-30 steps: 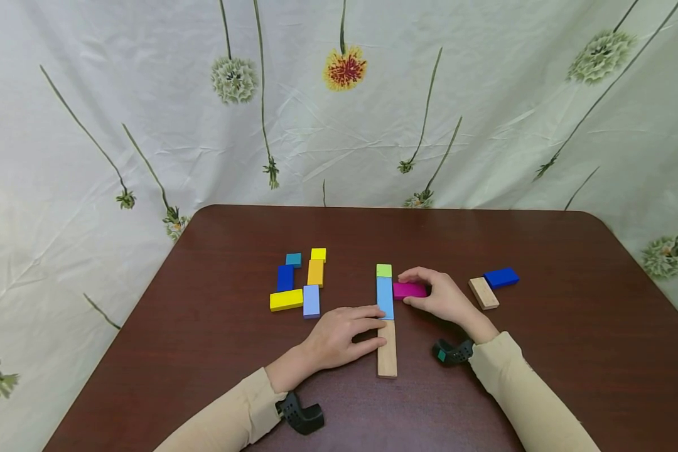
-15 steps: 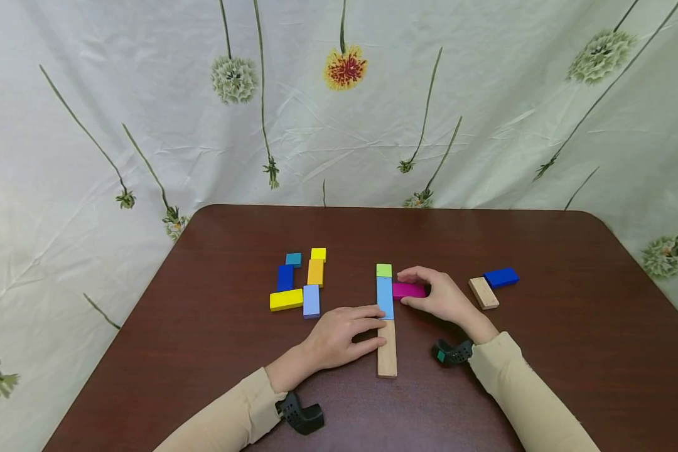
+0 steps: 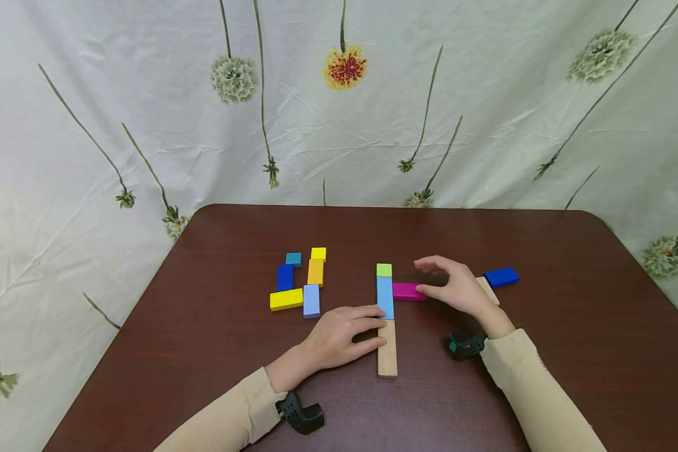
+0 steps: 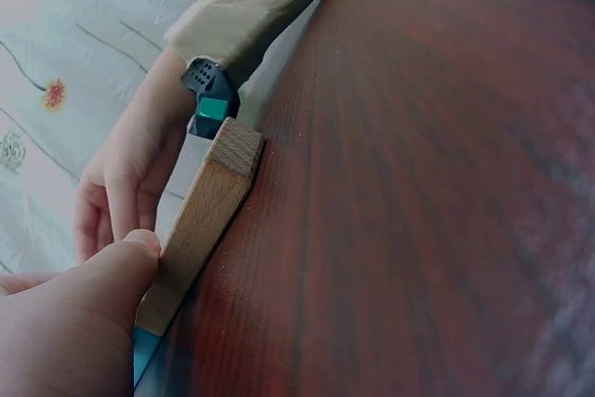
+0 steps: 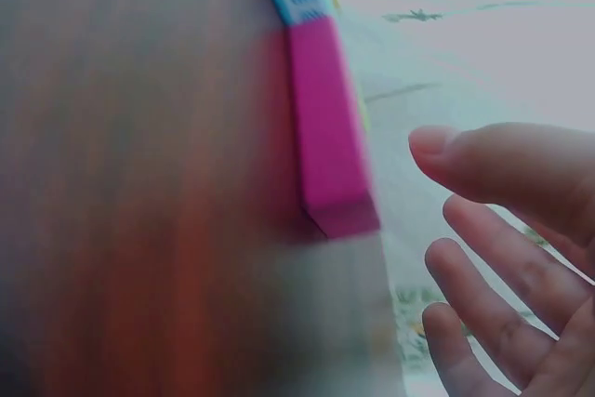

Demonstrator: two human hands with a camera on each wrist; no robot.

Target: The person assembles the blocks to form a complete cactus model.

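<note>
In the head view, a green block (image 3: pixel 383 270), a light blue block (image 3: pixel 385 292) and a long bare-wood block (image 3: pixel 387 361) lie end to end in a column. My left hand (image 3: pixel 336 339) rests its fingertips along the left side of the light blue and wooden blocks; its thumb (image 4: pixel 121 271) touches the wood in the left wrist view. A magenta block (image 3: pixel 405 291) juts right from the light blue one, its end meeting that side. Just right of it hovers my right hand (image 3: pixel 460 290), fingers spread and holding nothing. The right wrist view shows a gap between the magenta block and the thumb.
Left of the column, several blocks form another shape, among them a yellow block (image 3: pixel 286 300), a dark blue block (image 3: pixel 285 277) and an orange block (image 3: pixel 315 273). A blue block (image 3: pixel 501 277) and a wooden block (image 3: pixel 488 290), partly behind the right hand, lie at the right.
My right hand has let go of the magenta block and moved right, its fingers opening. The magenta block stays against the light blue one. The left hand has not moved.
</note>
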